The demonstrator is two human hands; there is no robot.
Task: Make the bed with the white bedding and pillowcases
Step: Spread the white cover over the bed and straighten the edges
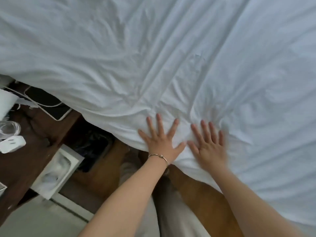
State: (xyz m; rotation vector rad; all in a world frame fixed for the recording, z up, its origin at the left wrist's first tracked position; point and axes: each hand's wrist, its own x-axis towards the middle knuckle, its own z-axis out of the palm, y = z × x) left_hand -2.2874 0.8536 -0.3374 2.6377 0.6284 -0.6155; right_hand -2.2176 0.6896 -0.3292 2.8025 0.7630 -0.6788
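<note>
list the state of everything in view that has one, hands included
white sheet: spread over the bed, creased, edge hanging over the near side
left hand: flat, fingers spread, pressing the sheet near the edge
right hand: flat, fingers straight, on the sheet, motion-blurred
bracelet: on the left wrist
glass: upright on the dark wooden side table; contents cannot be told
white plug adapter: lying loose on the table

Both hands were laid flat on the bed sheet (171,57) near its edge, left hand (160,139) just beside right hand (209,147); a nightstand (34,161) stood left of the bed.
</note>
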